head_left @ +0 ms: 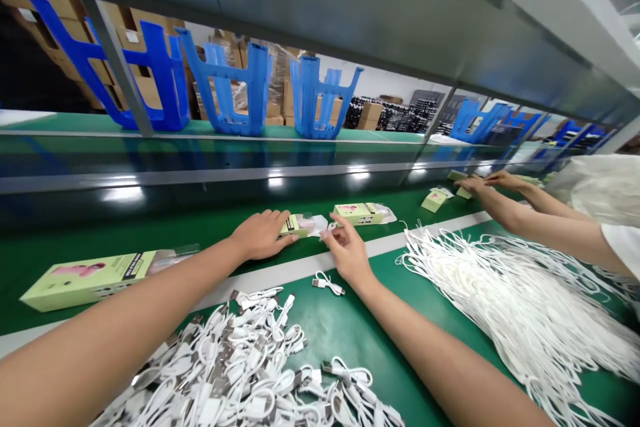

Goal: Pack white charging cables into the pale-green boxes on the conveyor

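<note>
My left hand (263, 233) is closed over the back part of a light-green box (293, 225) lying on the green belt, its open clear end toward the right. My right hand (349, 250) is at that open end, fingers curled and pinched together near the white flap (316, 225). A little white shows at these fingertips, too small to make out. Just beyond lies a second light-green box (357, 213) with its clear flap open. Below my right hand sits a single short white USB cable (328, 283). A large pile of the same cables (235, 360) spreads between my forearms.
Another light-green box (95, 277) lies at left beside my left forearm. White cords (505, 300) are heaped at right. A co-worker's hands (483, 183) handle boxes further along the belt. Blue upturned stools (227, 90) stand behind, under an overhead shelf (320, 7).
</note>
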`<act>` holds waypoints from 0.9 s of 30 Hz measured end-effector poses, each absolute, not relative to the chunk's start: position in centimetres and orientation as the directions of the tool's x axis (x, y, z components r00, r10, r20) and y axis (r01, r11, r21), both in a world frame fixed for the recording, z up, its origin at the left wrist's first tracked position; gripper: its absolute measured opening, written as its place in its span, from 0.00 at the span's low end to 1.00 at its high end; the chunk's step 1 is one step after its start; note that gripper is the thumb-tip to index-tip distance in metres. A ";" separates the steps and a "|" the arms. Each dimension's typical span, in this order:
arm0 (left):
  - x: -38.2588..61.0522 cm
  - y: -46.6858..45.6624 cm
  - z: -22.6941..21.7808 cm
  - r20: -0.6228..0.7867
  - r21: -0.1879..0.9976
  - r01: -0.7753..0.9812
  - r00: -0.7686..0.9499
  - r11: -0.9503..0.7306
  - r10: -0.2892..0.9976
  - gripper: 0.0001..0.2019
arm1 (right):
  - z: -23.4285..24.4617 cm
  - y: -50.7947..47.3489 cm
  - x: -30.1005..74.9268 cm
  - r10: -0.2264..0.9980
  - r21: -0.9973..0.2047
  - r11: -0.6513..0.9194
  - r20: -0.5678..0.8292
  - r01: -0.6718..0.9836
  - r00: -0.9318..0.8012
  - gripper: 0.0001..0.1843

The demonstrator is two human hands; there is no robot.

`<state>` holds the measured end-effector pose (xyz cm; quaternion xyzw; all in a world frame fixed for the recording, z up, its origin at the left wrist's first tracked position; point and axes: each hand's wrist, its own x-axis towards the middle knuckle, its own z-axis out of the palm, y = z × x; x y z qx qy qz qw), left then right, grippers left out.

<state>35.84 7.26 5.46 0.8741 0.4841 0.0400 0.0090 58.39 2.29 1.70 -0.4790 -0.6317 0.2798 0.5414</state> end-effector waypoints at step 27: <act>40.7 9.3 5.3 0.105 0.090 0.815 0.564 -0.572 0.819 0.27 | 1.9 9.3 61.4 0.688 -0.461 0.662 0.686 0.591 -0.236 0.10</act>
